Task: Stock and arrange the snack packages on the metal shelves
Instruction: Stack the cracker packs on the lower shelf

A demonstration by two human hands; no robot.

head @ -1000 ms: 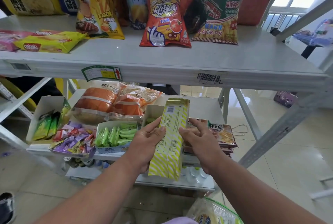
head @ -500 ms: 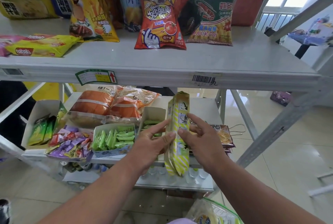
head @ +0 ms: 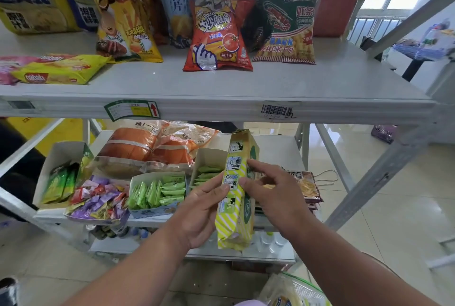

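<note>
left hand and right hand: both forearms reach forward, fingers pinching the long yellow-and-white striped snack package from either side. package: upright, edge toward the camera, in front of the lower grey metal shelf, between the open white cardboard box of green sachets and the flat brown snack packs. upper grey metal shelf: standing crisp bags. floor: glossy pale tiles.

Single head-worn wide-angle view — looking forward and down, close to the metal shelves, forearms entering from below.
</note>
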